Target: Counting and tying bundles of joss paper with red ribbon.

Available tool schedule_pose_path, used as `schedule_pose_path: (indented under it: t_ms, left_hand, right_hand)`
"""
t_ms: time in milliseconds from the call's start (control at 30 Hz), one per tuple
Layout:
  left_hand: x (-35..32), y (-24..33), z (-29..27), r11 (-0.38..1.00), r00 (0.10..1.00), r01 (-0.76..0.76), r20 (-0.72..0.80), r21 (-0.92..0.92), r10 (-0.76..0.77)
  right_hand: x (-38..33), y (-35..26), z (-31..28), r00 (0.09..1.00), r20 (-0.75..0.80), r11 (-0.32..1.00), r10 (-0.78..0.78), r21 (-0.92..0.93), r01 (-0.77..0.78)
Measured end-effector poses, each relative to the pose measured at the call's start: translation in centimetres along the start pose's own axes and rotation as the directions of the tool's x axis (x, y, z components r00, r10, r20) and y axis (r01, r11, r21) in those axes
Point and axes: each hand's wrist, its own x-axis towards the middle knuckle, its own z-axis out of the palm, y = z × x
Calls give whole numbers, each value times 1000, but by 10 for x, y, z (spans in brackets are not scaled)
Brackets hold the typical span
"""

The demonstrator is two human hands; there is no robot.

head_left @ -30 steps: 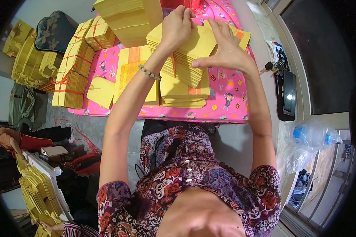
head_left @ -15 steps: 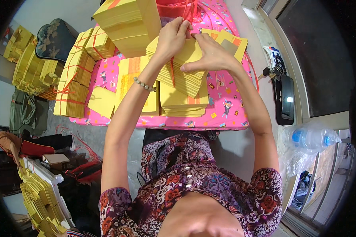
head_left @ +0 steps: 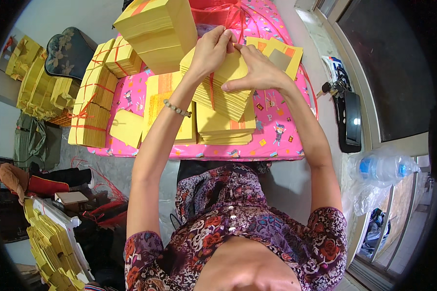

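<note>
A stack of yellow paper [head_left: 226, 89] is held on top of a lower stack [head_left: 226, 127] near the front edge of the table [head_left: 277, 145], right of centre. A red string [head_left: 211, 89] is seen running down the stack's near face, apparently so that the sheets are kept bound as one bundle. The left hand [head_left: 210, 51] is laid over the top of the stack, its fingers curled and pinched on the string at the far upper edge. The right hand [head_left: 258, 72] is set against the stack's right side, thumb stretched along the face to steady it, forefinger bent to meet the left fingers at the string; whether the string is gripped by it cannot be told. Tied bundles [head_left: 94, 109] are ranged along the left edge, and a large block [head_left: 155, 31] at the far left corner. A bottle [head_left: 381, 167] lies on the floor to the right.
</note>
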Motion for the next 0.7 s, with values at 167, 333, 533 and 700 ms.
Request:
schedule_pose_path:
  t_ms: [167, 333, 533, 700]
  left_hand:
    - [-2, 1, 1, 1000, 1000, 14, -6, 10, -14]
    - [-2, -4, -1, 977, 994, -54, -86, 205, 73]
    - [0, -9, -1, 992, 999, -50, -13, 118, 52]
    - [-2, 3, -1, 983, 998, -45, -27, 178, 51]
  right_hand:
    - [0, 4, -2, 1000, -3, 1000, -27, 2, 27]
    - [15, 0, -23, 990, -134, 724, 45, 688, 60]
    - [53, 6, -23, 976, -209, 499, 56, 853, 153]
    - [54, 7, -21, 903, -429, 660, 20, 684, 310]
